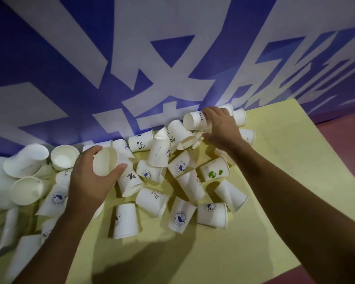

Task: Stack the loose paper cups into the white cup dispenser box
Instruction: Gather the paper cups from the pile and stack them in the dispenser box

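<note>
Item, step in hand: gathering cups, with no nesting begun that I can see. My left hand [90, 181] is curled round a plain white cup [105, 161], thumb across the rim, its mouth turned toward me. My right hand [219, 128] is at the far end of the heap by the wall, fingers closed over the HELLO cup [194, 119], which lies on its side. Item, stock outstanding: many loose cups [231, 194], tipped and overlapping on the yellow table [275, 152], between and around both arms. Item, dispenser box: not identified. A blurred white mass [0, 181] at the left edge may be it, but I cannot say. Next move, as I judge it: turn both held cups the same way round and slide one inside the other without crushing a rim. Legible markings: "HELLO" on the right-hand cup; "Hi" on the Hi cup [155, 196]; a "%" sign on the percent cup [131, 177]. Pictorial only: panda cup [140, 143]; whale-emblem cup [180, 217], ring lettering too small to read; green-spotted cup [214, 173]. The blue wall [49, 58] carries large white characters, cropped and unread.
</note>
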`<state>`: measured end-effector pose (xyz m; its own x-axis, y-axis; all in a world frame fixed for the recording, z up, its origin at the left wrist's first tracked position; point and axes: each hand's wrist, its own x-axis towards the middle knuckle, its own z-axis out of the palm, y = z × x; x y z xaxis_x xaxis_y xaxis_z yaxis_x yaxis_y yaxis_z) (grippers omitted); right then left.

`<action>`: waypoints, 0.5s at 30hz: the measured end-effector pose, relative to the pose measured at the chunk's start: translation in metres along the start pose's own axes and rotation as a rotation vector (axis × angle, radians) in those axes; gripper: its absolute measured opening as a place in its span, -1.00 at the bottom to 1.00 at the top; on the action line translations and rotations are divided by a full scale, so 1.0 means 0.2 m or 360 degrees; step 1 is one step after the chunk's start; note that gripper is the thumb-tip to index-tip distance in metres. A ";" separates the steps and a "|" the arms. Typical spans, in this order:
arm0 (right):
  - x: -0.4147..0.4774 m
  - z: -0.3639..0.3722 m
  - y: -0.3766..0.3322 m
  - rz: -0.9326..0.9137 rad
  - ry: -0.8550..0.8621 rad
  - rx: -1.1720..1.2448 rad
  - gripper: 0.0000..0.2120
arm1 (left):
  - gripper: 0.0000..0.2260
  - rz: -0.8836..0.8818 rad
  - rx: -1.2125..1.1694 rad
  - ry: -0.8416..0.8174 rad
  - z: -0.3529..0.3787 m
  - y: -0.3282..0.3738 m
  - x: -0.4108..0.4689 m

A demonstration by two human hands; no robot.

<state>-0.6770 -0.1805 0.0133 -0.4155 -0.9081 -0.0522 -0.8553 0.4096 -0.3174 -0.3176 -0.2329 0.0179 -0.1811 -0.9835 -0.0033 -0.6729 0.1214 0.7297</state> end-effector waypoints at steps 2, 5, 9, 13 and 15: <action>0.05 0.04 -0.01 -0.0039 -0.0002 -0.0165 -0.28 | -0.39 0.0080 0.0009 0.0038 -0.02 -0.02 -0.02; 0.09 0.09 -0.01 -0.0073 0.0060 -0.0329 -0.32 | -0.37 0.0042 -0.0094 0.0035 -0.06 -0.04 -0.04; 0.05 0.08 0.01 -0.0090 0.0125 -0.0224 -0.41 | -0.34 0.0001 -0.0199 0.0009 -0.09 -0.07 -0.06; -0.08 -0.01 -0.01 -0.0109 0.0155 0.0048 -0.34 | -0.33 -0.0041 -0.0321 0.0011 -0.13 -0.08 -0.09; -0.16 -0.06 -0.06 -0.0093 0.0104 0.0326 -0.30 | -0.36 -0.0024 -0.0407 0.0011 -0.16 -0.09 -0.10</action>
<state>-0.6571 -0.1543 0.0307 -0.3919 -0.9195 0.0315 -0.8004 0.3239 -0.5044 -0.2787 -0.2189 0.0263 -0.1667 -0.9859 -0.0117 -0.4723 0.0694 0.8787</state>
